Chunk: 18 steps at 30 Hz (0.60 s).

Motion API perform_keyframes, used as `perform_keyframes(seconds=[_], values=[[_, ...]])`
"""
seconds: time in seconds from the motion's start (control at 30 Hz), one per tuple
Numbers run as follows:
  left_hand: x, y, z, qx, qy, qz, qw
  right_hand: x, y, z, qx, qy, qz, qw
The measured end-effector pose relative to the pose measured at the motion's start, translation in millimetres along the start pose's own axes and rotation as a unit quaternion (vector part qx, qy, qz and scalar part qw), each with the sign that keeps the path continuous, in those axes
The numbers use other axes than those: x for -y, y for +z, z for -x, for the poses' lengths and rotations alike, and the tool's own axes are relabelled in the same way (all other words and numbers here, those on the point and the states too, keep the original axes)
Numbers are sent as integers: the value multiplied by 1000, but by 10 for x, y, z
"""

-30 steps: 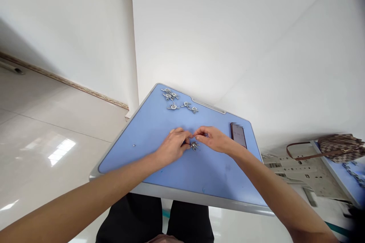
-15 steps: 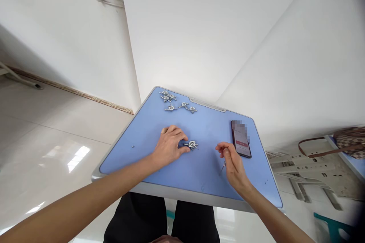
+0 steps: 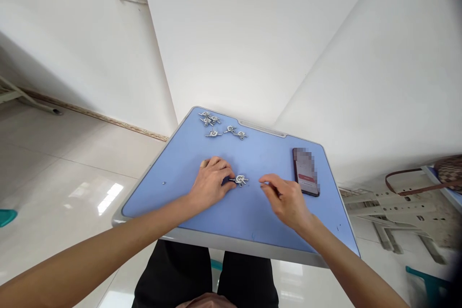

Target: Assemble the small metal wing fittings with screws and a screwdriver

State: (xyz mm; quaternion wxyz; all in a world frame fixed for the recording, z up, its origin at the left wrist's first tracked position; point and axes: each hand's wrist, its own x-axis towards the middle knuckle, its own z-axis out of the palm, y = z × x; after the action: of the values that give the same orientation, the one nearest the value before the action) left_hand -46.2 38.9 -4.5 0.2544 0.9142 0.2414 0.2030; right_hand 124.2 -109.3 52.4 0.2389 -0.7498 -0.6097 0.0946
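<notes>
On the blue desk top (image 3: 224, 216), my left hand (image 3: 212, 183) pinches one end of a small silver metal fitting (image 3: 240, 180) between thumb and forefinger. The fitting has a round middle and thin arms, and it lies at the desk's centre. To its right, apart from it, is my right hand (image 3: 287, 199), with fingers curled and thumb and forefinger brought near each other. Whatever it holds is too small or too hidden to name. Several similar metal fittings (image 3: 212, 133) lie near the far left edge.
A phone (image 3: 306, 173) with a lit screen lies on the right of the desk. White walls (image 3: 231, 48) stand behind the desk. On the far right, a brown-strapped bag (image 3: 447, 173) rests on another table. A tiny bit (image 3: 163, 183) lies at the left.
My right hand has moved left toward the fitting and turned; the thin metal piece seen under it before is out of sight. My left hand keeps its pinch. The view has shifted slightly.
</notes>
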Motion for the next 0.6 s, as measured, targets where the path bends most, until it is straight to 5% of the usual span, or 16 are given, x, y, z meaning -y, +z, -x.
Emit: perform_keyframes(seconds=[0.2, 0.3, 0.6], values=[[38, -13, 3, 0, 6, 18, 1000, 346, 62, -452, 162, -92, 173, 967], [53, -12, 1, -6, 10, 27, 1000, 378, 139, -493, 193, -94, 246, 945], [49, -17, -11, -18, 8, 29, 999, 241, 444, -273, 62, -121, 318, 938]])
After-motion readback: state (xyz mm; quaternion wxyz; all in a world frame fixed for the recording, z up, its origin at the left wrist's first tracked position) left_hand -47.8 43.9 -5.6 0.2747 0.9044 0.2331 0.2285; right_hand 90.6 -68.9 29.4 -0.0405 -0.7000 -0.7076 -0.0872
